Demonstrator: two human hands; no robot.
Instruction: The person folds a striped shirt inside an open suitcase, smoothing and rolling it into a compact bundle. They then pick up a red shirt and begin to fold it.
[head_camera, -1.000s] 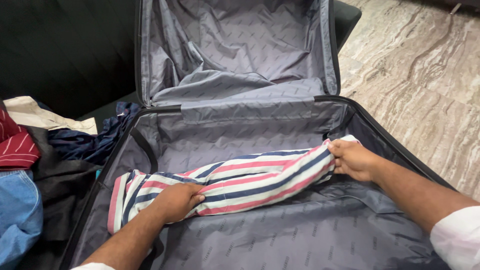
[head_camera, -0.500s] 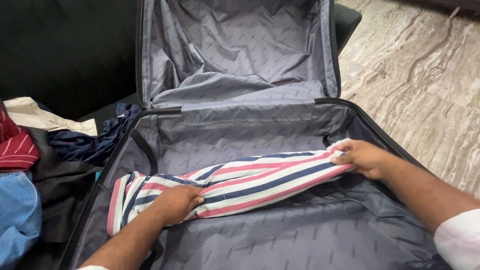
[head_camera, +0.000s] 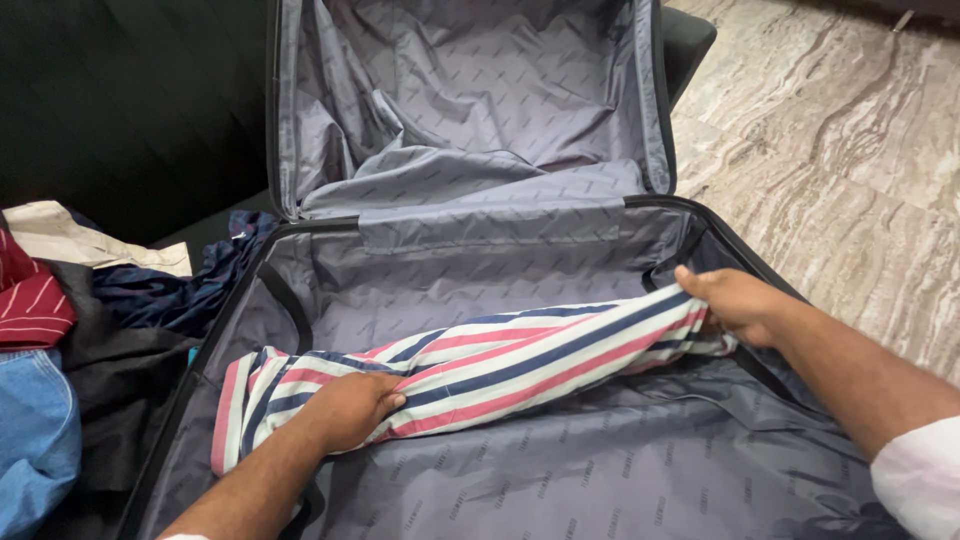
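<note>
A rolled garment of white cloth with pink and navy stripes (head_camera: 500, 365) lies inside the lower half of an open hard-shell suitcase with grey patterned lining (head_camera: 560, 480), which fills the centre of the frame. The roll's long axis runs from the lower left of the case up towards the middle right, slightly tilted, so that its right end sits higher in the picture than its left. The left hand (head_camera: 345, 408) rests on the roll near its left end, fingers curled over the cloth and pressing it down against the lining. The right hand (head_camera: 735, 303) is at the opposite end, by the right wall of the case, fingers closed on the end of the fabric and holding it against the corner. Each hand thus has one end, and the middle of the roll spans free between them. The raised lid (head_camera: 470, 90) stands upright at the top of the frame, its loose liner sagging. At the left edge, outside the case, lies a heap of other clothes (head_camera: 60, 340): red striped, blue denim, dark navy and cream pieces. Pale marbled floor tiles (head_camera: 850, 150) show at the upper right.
</note>
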